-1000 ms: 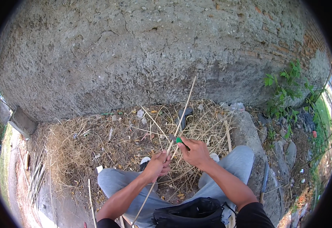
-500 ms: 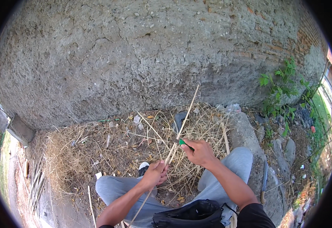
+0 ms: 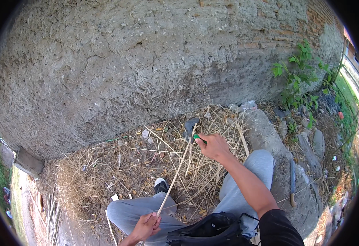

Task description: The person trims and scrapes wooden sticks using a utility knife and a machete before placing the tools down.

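A long thin pale wooden strip [image 3: 177, 172], perhaps split bamboo, slants from near my left knee up to my right hand. My left hand [image 3: 147, 226] is closed around its near end, low over my left thigh. My right hand [image 3: 214, 146] grips a small green-handled knife [image 3: 200, 139], held against the strip close to its far end. The blade is too small and too covered to make out. Pale shavings [image 3: 204, 164] lie heaped beneath my right hand, between my feet and the wall.
A rough grey wall [image 3: 118, 74] rises in front. At the right are a stone ledge [image 3: 265, 131], a curved-handled tool [image 3: 292, 184] and a leafy plant [image 3: 296, 78]. A black bag [image 3: 204, 231] rests at my lap. More strips [image 3: 53, 219] lie at the left.
My left hand has drawn back toward me with the strip, so its far end now lies close to the knife. My right hand has shifted slightly away from me. The view has tilted a little.
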`<state>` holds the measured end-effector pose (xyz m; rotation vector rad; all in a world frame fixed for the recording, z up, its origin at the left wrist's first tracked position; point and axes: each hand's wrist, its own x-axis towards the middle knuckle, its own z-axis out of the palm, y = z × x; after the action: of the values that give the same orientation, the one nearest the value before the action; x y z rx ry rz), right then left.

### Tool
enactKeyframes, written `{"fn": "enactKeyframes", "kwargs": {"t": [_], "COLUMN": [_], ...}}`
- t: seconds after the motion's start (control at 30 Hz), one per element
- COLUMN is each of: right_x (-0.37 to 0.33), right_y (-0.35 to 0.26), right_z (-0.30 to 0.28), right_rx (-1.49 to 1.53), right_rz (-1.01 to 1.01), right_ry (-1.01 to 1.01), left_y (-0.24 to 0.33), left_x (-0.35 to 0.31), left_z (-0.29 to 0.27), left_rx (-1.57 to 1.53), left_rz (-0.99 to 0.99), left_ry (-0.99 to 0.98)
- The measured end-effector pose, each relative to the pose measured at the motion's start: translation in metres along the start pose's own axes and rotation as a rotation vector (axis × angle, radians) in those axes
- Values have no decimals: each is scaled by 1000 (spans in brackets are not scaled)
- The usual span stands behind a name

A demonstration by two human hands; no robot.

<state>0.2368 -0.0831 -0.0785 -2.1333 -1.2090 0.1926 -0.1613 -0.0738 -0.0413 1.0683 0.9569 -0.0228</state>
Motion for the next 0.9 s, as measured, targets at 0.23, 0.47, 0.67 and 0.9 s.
{"fn": "enactKeyframes", "kwargs": {"t": [0.23, 0.47, 0.67, 0.9], "right_x": [17, -33, -78, -106], "right_y": [26, -12, -51, -67], "right_z": [-15, 8, 27, 34], "right_rx": [-44, 253, 326, 202], "right_rz": [334, 49, -398, -432], "right_ry": [59, -34, -271, -526], "left_y": [-71, -31, -16, 7], "left_x": [-33, -22, 14, 28], "left_z": [-50, -33, -7, 22], "left_rx": [-147, -238, -107, -35], "left_rz": [-102, -86, -21, 71], "left_ry": [114, 75, 76, 121]}}
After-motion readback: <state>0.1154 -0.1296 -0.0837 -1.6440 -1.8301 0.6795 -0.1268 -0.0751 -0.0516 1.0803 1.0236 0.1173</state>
